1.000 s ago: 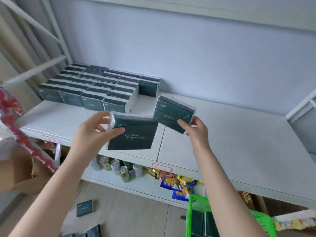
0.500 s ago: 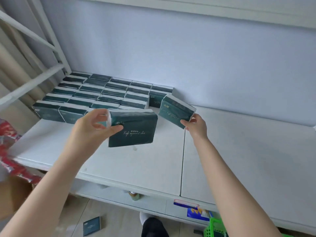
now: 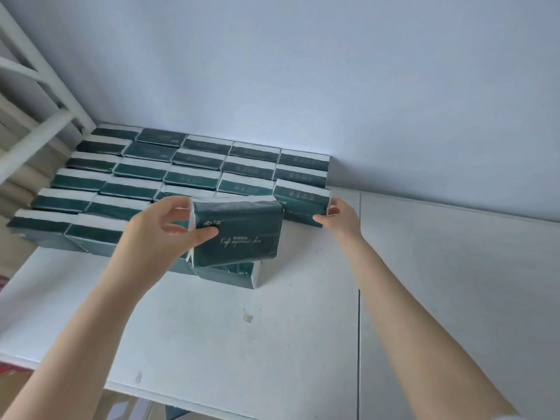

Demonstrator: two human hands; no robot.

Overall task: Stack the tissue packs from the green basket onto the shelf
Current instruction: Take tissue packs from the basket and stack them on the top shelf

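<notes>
Broad white shelf (image 3: 424, 298) against a pale wall, bare across the right half and along the front edge, with a seam down the middle

Packed into the back left corner, a block of tissue packs (image 3: 194, 165) in dark green wrap with white ends, laid in tidy rows and columns, tight side to side, likely so as to fill the shelf from the corner outward and waste no room. Rightmost column shorter than the rest, only two packs deep from the wall, hence the gap being filled there

At the front right corner of the block, one lower pack (image 3: 230, 272) jutting toward the front edge, partly hidden. Above it, tilted with the printed face toward the camera, a left-hand pack (image 3: 242, 234): left hand (image 3: 151, 234) gripping its left end, thumb across the face, fingers (image 3: 177, 204) curled over the top edge, a hold suited to lowering it flat onto the pack beneath

Further right, a second pack (image 3: 300, 201) lined up just in front of the short column; cannot tell whether fully down. Right hand (image 3: 342, 219) pinching its right end, fingers (image 3: 331, 209) narrow around the white flap, probably to steer it square against its neighbours

No green basket in view

Smallest of all, a faint scuff (image 3: 248, 316) on the shelf near the middle
</notes>
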